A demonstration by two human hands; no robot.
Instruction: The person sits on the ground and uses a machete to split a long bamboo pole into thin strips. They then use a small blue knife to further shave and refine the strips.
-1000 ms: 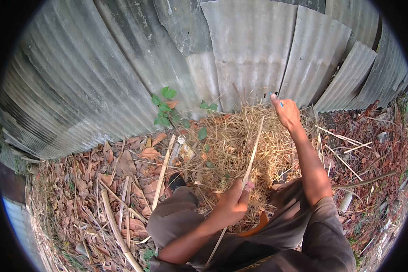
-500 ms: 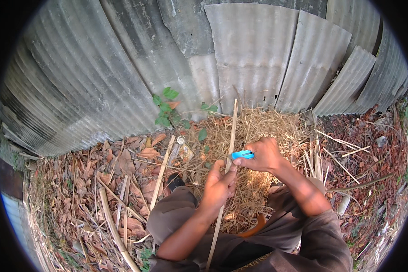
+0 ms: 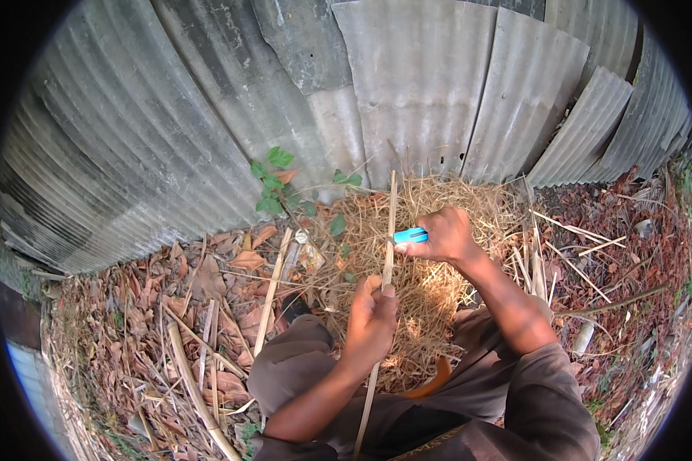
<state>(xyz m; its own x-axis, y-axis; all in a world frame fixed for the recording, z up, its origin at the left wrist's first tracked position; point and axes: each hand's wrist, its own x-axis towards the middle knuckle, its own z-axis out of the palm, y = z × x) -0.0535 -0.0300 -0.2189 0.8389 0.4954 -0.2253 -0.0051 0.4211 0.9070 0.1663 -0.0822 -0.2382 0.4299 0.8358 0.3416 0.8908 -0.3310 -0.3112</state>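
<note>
A long, pale bamboo strip (image 3: 390,207) stands upright before me, its lower end running down past my lap. My left hand (image 3: 371,319) is closed round the middle of the strip, thumb on top. Farther up, my right hand (image 3: 440,236) grips a blue-handled utility knife (image 3: 411,235). The front of the knife meets the strip's right edge; its blade is too small to make out. Beneath both hands lies a heap of dry, straw-coloured shavings (image 3: 430,300).
A corrugated metal fence (image 3: 415,84) stands close in front. Bamboo lengths (image 3: 196,384) lie over dry leaves (image 3: 207,280) at left. A green-leaved plant (image 3: 273,184) grows by the fence. A curved orange-brown piece (image 3: 436,378) shows between my legs, and loose sticks (image 3: 577,269) lie at right.
My right hand and the knife have moved up along the strip, away from my left hand. My left hand has lowered slightly and still holds the strip.
</note>
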